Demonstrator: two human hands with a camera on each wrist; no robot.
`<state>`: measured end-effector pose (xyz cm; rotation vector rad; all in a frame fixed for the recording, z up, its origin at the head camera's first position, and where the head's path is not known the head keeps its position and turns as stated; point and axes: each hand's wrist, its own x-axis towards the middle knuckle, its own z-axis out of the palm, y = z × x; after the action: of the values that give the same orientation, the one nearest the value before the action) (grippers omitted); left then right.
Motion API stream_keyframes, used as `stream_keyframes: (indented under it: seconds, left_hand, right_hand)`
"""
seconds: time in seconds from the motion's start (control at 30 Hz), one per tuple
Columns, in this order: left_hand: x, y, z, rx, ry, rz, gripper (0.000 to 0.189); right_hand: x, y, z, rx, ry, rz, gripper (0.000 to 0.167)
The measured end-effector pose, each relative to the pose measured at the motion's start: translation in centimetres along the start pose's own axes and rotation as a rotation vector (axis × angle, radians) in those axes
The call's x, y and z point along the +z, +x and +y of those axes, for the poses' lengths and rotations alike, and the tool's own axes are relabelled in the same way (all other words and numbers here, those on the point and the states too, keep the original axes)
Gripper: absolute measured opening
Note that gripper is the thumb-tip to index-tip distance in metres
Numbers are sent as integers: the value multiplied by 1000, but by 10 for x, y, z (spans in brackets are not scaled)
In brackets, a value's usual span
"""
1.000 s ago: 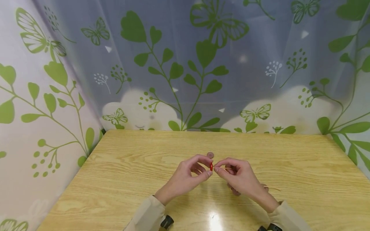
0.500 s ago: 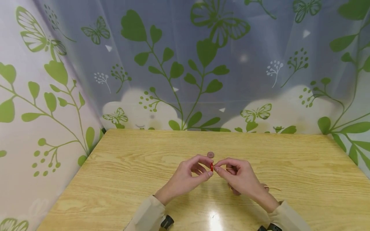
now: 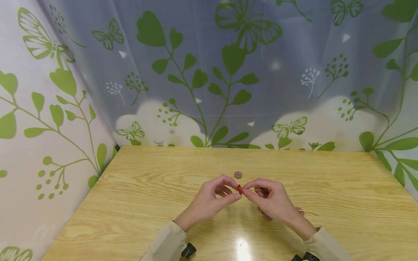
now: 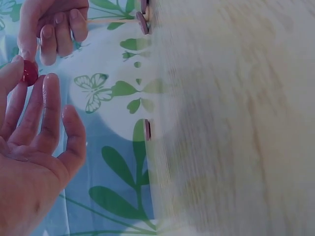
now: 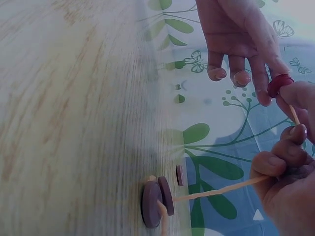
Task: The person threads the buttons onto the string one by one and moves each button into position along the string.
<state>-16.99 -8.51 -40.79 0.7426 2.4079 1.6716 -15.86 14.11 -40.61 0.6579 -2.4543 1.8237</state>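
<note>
Between thumb and index finger my left hand (image 3: 209, 198) pinches a small red button (image 3: 240, 189) by its edge, held up above the table. My right hand (image 3: 273, 200) pinches a thin tan cord (image 5: 221, 190) right at the button's face. In the right wrist view, the cord runs from the red button (image 5: 279, 85) through the right fingers and down to brown buttons (image 5: 151, 204) strung on it. Whether the cord's tip is through a hole is hidden by the fingertips. A loose brown button (image 3: 238, 174) lies beyond both hands.
The wooden table (image 3: 147, 181) carries the strung buttons under the right wrist, with a cord tail (image 3: 311, 213) trailing to the right. A patterned curtain (image 3: 196, 90) hangs behind the table and along its left side.
The red button has shifted slightly right and tilted a little, and the right fingertips now meet it. The strung and loose brown buttons have stayed put.
</note>
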Motion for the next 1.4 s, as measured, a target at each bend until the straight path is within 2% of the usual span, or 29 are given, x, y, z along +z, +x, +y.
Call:
stream_keyframes:
  seconds: [0.3, 0.57, 0.77, 1.03, 1.4]
  left_hand:
    - [-2, -2, -1, -1, 22, -15, 19]
    - [-1, -2, 0, 5, 6, -11, 15]
    - [2, -2, 0, 48, 19, 10, 11]
    - [4, 1, -1, 145, 87, 11, 7]
    - [3, -2, -2, 74, 39, -31, 9]
  right_hand:
    - [-1, -1, 0, 29, 12, -8, 9]
    - [-1, -1, 1, 5, -4, -6, 7]
    - [0, -1, 1, -7, -28, -7, 6]
    - [-1, 0, 2, -14, -31, -11, 6]
    - [-1, -1, 0, 58, 9, -30, 15]
